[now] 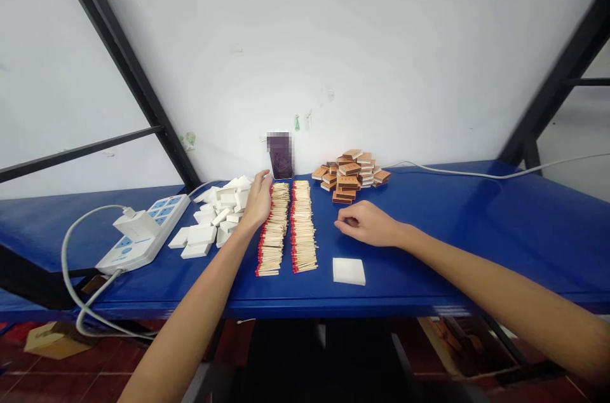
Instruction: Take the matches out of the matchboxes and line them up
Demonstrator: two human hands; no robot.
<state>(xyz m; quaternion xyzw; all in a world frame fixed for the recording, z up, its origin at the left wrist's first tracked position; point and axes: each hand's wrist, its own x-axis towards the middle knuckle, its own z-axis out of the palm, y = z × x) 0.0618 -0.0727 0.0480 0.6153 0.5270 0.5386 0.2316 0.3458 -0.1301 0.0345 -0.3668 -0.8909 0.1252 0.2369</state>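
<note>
My left hand (258, 199) lies on its edge at the far end of the left row of matches (273, 231), fingers stretched out and holding nothing. A second match row (304, 228) runs parallel to it, red heads to the left. My right hand (365, 223) rests on the blue table with fingers curled in and nothing seen in them. It is in front of a pile of brown matchboxes (349, 177). Nearer the front edge lies a flat white piece (349, 271). White box trays (222, 206) are heaped left of my left hand.
A white power strip (147, 234) with a plugged-in adapter (138, 225) and cable is on the left. A dark phone-like object (281, 158) leans on the wall behind the matches. Black metal posts stand on both sides. A white cable (457, 172) crosses the back right.
</note>
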